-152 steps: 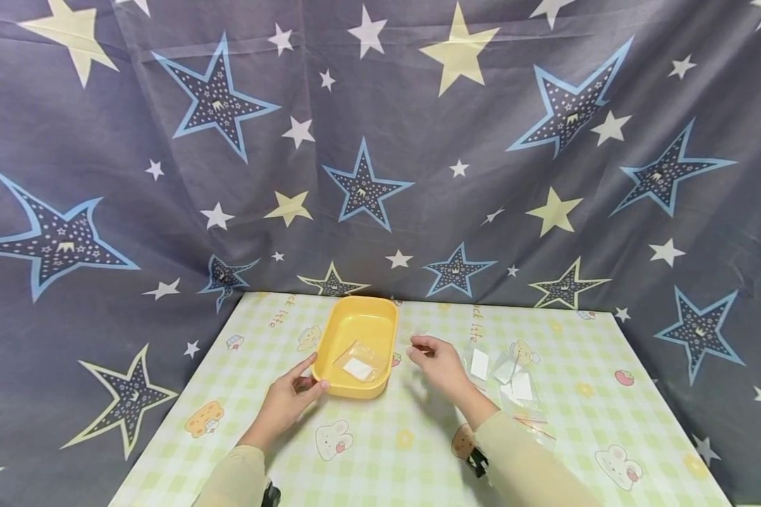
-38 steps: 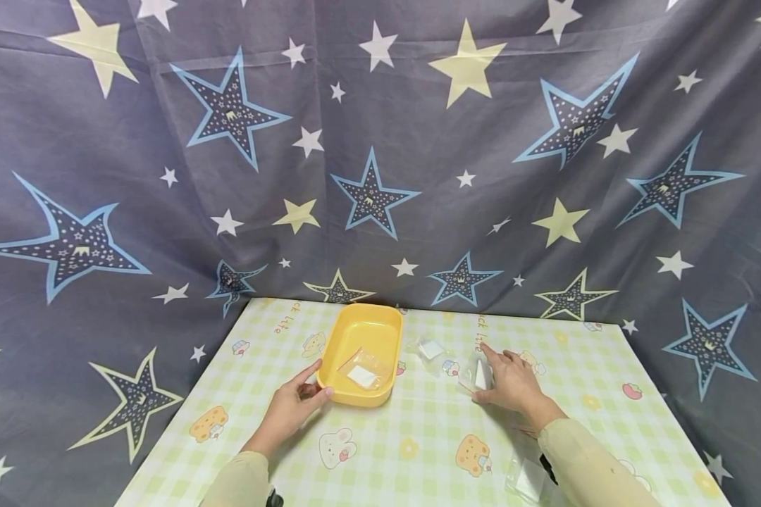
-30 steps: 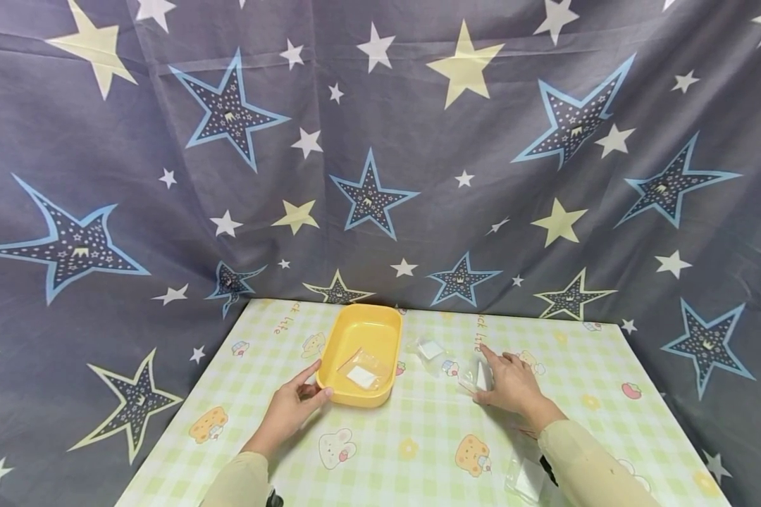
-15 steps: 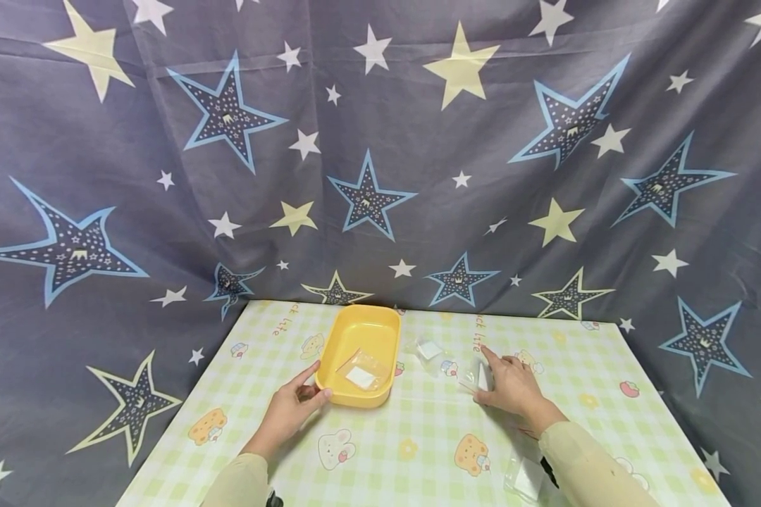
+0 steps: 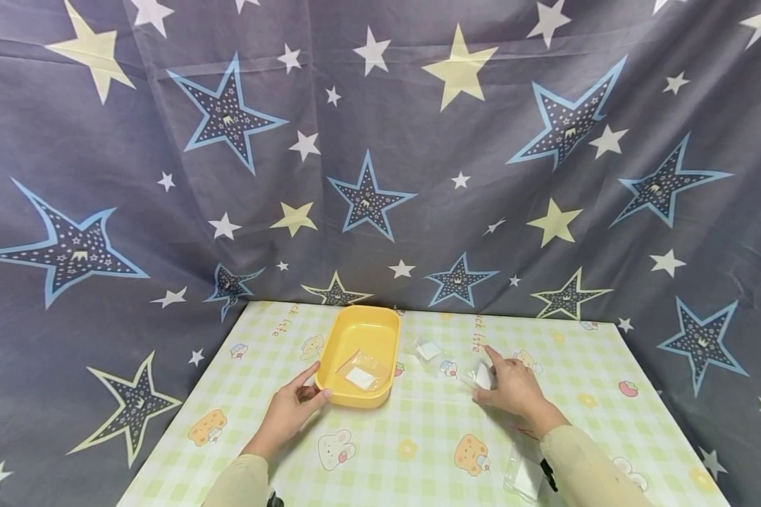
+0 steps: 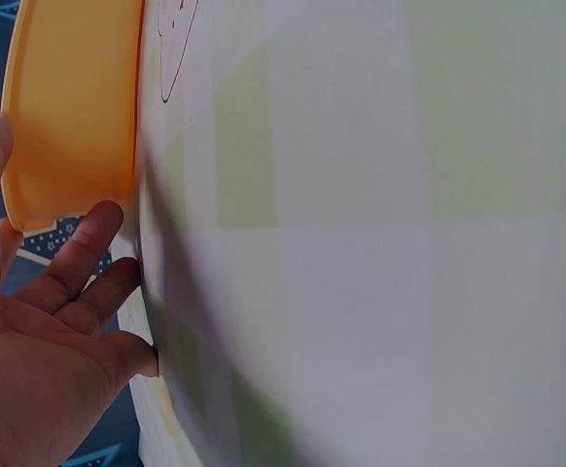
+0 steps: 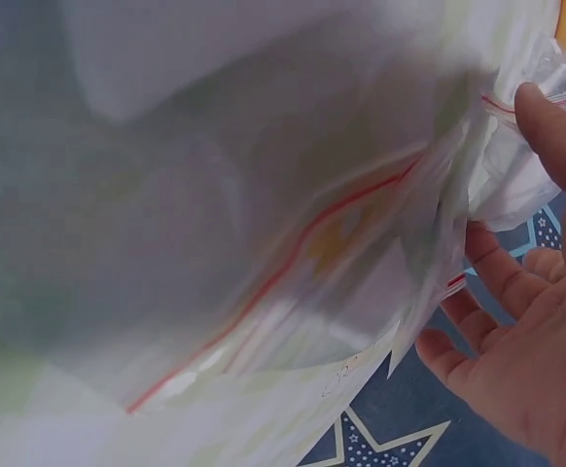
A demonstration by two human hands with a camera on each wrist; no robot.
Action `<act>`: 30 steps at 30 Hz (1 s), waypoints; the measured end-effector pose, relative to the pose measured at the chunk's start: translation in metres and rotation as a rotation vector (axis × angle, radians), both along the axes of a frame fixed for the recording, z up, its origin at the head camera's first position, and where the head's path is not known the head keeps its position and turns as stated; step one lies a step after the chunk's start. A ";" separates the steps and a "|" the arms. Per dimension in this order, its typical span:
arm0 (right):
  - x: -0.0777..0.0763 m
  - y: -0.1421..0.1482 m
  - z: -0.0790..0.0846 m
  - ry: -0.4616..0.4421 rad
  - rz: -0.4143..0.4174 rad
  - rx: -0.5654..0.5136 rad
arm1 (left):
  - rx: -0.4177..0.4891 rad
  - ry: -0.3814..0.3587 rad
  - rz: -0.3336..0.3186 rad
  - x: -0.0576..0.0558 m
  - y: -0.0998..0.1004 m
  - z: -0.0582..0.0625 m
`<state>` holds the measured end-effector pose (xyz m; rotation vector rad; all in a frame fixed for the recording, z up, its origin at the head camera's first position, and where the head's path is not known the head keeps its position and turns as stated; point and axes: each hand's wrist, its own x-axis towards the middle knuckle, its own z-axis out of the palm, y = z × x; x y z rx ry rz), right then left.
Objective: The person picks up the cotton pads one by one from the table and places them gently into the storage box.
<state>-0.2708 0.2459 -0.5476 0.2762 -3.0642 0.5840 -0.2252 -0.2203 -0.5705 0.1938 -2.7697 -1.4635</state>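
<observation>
My left hand (image 5: 289, 408) holds the near left corner of a yellow plastic tray (image 5: 332, 394), thumb and fingertips against its wall. Inside the tray lies a clear zip bag (image 5: 360, 376) with a white piece in it. To the right, my right hand (image 5: 514, 387) grips another clear zip bag (image 5: 482, 376) at the table, also with a white piece inside. In the right wrist view this zip bag (image 7: 519, 185) sits between thumb and fingers, its red seal line showing. Between tray and right hand lies one more zip bag (image 5: 429, 350).
Near my right sleeve lie further zip bags (image 5: 523, 476), partly covered by the arm. A large bag with a red seal (image 7: 283, 282) crosses the right wrist view close up. The table (image 5: 380, 465) has a green checked cover. A starry curtain (image 5: 380, 105) hangs behind it.
Since the oldest frame, my right hand has moved right and a zip bag now lies right of the tray. Over the last second the gripped bag shifts slightly; the left hand keeps its place.
</observation>
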 end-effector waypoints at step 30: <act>0.026 -0.007 0.004 -0.036 -0.091 -0.508 | -0.003 -0.023 0.011 -0.001 0.000 -0.002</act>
